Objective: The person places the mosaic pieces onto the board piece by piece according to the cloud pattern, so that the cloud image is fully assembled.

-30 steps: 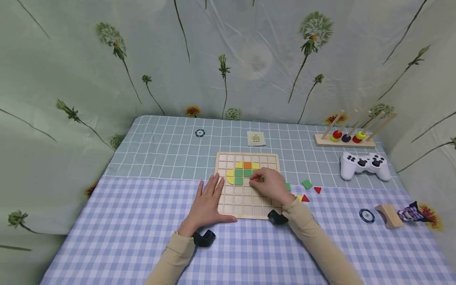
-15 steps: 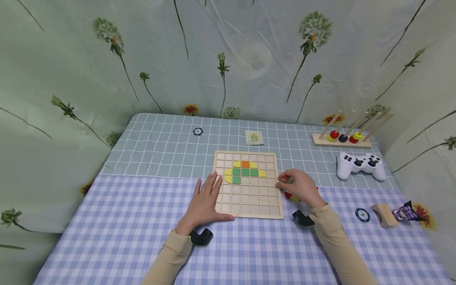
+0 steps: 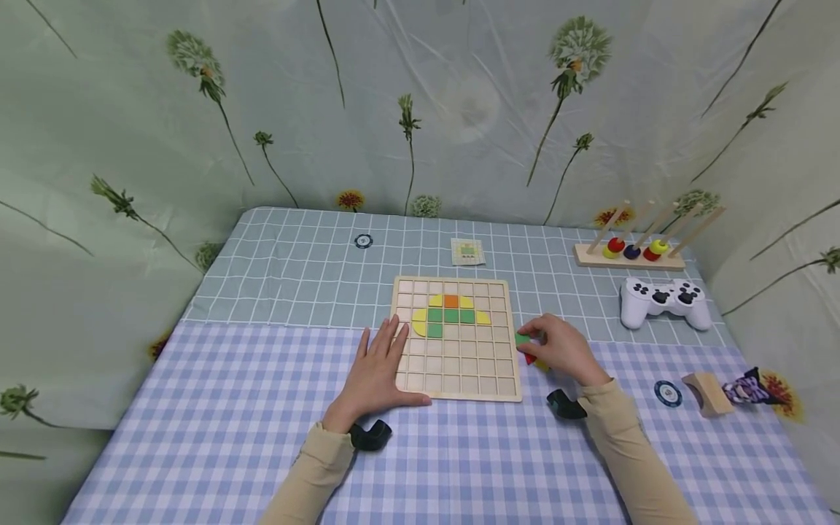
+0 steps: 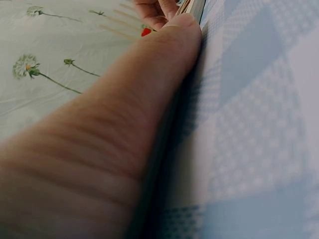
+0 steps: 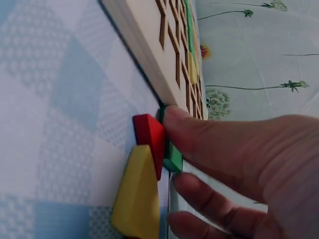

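Observation:
My left hand lies with spread fingers on the left edge and near-left corner of the wooden grid board. On the board sit yellow curved pieces, an orange square and several green squares. Just off the board's right edge, my right hand pinches a loose green square tile, thumb on its face; the index fingertip is partly hidden. Beside that tile lie a red triangular piece and a yellow piece, partly under the hand in the head view.
Behind the board lies a small pattern card. A poker chip is at the back left, another chip at the right. Further right are a bead rack, a white game controller, a wooden arch block and a purple wrapper.
My right hand has left the board and moved right to the loose pieces, closing on a green tile. A third green square in the row now shows uncovered. My left hand stays put.

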The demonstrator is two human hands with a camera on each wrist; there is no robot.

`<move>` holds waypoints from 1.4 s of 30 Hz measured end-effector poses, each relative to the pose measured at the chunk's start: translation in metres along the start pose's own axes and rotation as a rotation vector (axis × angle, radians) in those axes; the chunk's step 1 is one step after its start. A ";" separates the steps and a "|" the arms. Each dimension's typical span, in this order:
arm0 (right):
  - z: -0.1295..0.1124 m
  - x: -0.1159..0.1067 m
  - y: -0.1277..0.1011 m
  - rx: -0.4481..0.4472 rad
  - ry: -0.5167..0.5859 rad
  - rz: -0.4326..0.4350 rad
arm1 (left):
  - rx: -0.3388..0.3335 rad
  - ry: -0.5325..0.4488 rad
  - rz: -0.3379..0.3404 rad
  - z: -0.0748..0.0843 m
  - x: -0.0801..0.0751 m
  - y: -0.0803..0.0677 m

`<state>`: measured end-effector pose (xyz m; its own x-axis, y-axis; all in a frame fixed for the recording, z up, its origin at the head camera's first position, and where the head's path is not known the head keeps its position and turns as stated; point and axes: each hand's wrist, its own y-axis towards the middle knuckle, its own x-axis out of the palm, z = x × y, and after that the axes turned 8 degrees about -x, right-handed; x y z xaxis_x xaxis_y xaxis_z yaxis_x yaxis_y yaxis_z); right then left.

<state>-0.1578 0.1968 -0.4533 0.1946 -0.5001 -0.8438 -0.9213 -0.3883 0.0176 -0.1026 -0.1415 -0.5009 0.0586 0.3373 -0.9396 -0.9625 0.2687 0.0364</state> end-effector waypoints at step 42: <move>-0.033 0.025 0.022 -0.031 0.140 0.106 | 0.005 0.002 0.003 0.001 -0.001 0.000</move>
<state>-0.1623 0.1502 -0.4566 0.1443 -0.6415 -0.7534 -0.9289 -0.3503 0.1204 -0.1026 -0.1410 -0.4997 0.0549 0.3366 -0.9401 -0.9614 0.2721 0.0413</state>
